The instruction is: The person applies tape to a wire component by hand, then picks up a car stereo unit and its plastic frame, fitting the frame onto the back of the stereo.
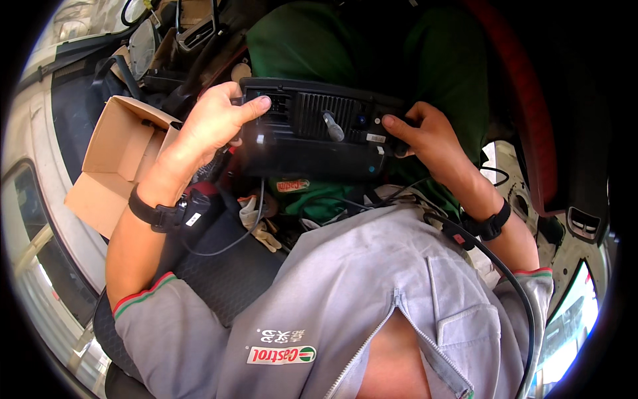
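Note:
Across my lap, both hands hold up a black car head unit (pixel 312 153), a wide box-shaped device. Ribbed fins, sockets and small stickers show on the side facing me, with a short grey peg (pixel 333 127) standing out near its middle. My left hand (pixel 212 120) grips the left end, thumb laid over the top face and fingers mostly hidden beneath. At the other end my right hand (pixel 425 136) pinches the corner, its thumb on the face next to a small round dot. Each wrist wears a black strap.
An open cardboard box (pixel 116 166) stands on the left by the door. Pale work gloves (pixel 258 226) lie beside the dark seat (pixel 212 266). A thin black cable loops below the unit, and a thicker cable (pixel 508 276) runs along my right arm.

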Tool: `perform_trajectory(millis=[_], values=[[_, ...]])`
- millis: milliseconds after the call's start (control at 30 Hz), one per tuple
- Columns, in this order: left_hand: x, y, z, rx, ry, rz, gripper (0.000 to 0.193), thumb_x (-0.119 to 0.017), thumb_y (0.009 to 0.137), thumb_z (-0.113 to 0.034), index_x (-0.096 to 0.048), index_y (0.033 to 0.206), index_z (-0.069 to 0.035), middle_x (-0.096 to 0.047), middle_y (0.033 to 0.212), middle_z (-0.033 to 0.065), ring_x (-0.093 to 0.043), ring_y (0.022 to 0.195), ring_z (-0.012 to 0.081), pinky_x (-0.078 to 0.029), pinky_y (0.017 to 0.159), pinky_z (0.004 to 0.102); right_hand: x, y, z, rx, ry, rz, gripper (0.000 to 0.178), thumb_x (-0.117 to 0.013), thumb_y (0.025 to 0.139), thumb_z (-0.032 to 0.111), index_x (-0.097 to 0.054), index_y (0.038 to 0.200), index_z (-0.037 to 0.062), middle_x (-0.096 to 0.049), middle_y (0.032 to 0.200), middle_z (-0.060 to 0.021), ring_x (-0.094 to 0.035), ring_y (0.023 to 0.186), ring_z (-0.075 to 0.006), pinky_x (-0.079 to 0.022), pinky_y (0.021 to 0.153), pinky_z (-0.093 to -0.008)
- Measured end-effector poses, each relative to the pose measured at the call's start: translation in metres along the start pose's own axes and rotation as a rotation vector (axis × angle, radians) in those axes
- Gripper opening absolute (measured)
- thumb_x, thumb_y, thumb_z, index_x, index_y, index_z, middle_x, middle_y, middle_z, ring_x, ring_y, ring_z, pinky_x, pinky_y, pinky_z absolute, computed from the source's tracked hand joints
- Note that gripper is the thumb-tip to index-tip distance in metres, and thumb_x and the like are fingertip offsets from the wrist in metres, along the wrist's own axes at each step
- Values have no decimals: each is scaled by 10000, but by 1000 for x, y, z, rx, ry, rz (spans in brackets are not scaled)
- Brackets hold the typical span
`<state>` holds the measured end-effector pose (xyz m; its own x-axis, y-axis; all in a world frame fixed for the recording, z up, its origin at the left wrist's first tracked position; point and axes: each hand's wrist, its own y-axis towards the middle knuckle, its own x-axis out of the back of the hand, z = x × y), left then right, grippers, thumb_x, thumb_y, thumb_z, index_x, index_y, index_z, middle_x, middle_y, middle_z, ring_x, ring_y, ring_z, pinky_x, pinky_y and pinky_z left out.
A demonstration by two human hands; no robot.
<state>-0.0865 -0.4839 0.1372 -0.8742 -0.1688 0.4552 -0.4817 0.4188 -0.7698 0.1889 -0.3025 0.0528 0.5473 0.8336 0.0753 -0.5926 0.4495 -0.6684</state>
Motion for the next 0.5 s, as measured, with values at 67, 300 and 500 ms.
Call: perform_trajectory(millis=[67, 300, 500], values=[[-3, 0, -2, 1, -32, -12, 312, -766, 930, -321, -653, 1042, -53, -670, 840, 6, -614, 683, 70, -471, 500, 239, 1, 2, 0, -18, -21, -2, 509, -862, 835, 394, -562, 845, -17, -600, 712, -77, -602, 620, -143, -515, 536, -301], [-7, 8, 8, -93, 26, -53, 270, -779, 922, -263, -634, 973, -40, -640, 778, -3, -592, 622, 59, -419, 439, 214, -1, 2, -4, -6, -61, -54, 470, -868, 822, 346, -573, 810, -20, -596, 727, -74, -572, 646, -147, -468, 557, -321], [-13, 9, 14, -140, -3, -97, 258, -769, 926, -246, -585, 874, -73, -600, 713, -21, -526, 544, 42, -372, 410, 213, -6, 7, -9, -28, 11, -81, 454, -889, 789, 317, -578, 799, -14, -588, 712, -64, -535, 654, -139, -440, 569, -329]])
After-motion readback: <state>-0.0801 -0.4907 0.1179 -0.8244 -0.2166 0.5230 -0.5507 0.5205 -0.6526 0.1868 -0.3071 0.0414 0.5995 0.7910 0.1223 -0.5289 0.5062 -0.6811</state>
